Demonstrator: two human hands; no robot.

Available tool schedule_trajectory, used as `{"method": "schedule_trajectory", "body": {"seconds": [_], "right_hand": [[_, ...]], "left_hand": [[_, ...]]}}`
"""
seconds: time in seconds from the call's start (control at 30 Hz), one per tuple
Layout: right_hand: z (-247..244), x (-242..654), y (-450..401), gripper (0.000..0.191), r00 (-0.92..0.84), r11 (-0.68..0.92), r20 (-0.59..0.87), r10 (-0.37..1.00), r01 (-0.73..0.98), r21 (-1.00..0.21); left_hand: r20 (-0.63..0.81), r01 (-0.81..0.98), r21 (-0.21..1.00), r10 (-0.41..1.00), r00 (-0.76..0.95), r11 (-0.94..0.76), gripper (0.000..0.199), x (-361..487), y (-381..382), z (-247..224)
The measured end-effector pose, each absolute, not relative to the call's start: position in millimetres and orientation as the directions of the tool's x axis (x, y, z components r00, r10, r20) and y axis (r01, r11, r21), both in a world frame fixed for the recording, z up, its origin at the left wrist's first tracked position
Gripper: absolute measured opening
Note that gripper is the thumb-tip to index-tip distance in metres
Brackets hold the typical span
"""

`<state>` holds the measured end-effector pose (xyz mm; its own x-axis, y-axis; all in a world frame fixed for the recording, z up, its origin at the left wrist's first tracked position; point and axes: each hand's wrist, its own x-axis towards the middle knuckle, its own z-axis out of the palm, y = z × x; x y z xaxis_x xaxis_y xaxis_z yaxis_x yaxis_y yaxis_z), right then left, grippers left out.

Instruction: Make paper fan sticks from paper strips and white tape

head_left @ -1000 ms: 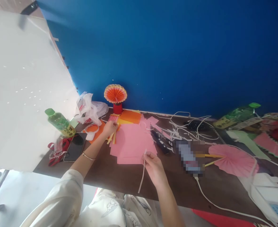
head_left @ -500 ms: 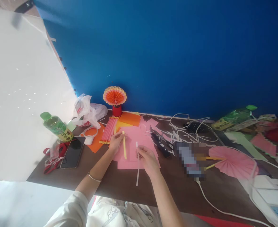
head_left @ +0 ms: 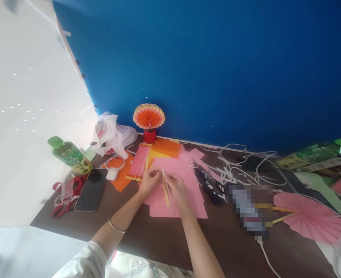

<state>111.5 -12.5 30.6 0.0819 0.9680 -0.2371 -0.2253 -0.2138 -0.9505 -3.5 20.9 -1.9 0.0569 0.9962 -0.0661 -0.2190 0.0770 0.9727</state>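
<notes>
My left hand (head_left: 149, 181) pinches the top of a narrow yellow paper strip (head_left: 166, 195), which hangs down over pink paper sheets (head_left: 192, 197). Close beside it, my right hand (head_left: 175, 187) has its fingers closed on a thin white strip (head_left: 163, 172). The white strip's upper end meets the top of the yellow one; whether they are stuck together I cannot tell. Left of my hands lies a pleated pink paper piece (head_left: 140, 160) with yellow edges, partly over orange paper (head_left: 120, 181).
A round folded paper fan (head_left: 149, 117) stands on a red base at the wall. A tape roll (head_left: 114, 164), phone (head_left: 91, 191), red-handled scissors (head_left: 58, 210) and green bottle (head_left: 72, 156) are left. Cables (head_left: 231, 162), paper scraps and a pink fan (head_left: 312, 218) lie right.
My hands have come together from apart, bringing the white strip in my right hand up to the yellow strip in my left. The view has shifted slightly.
</notes>
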Motion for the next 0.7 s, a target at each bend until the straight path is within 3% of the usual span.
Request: {"method": "schedule_trajectory", "body": {"seconds": [0.47,0.7], "right_hand": [[30.4,109.4,-15.2,0.028,0.168,-0.211,-0.248,0.954,-0.209,-0.955],[31.6,108.9,-16.6,0.026,0.175,-0.163,-0.190,0.966,-0.159,-0.974]], "left_hand": [[-0.103,-0.195,0.974,0.993,0.065,0.114,0.019,-0.5,11.3,4.8],[-0.050,-0.148,0.987,0.997,0.066,0.060,0.018,-0.1,10.0,1.2]]}}
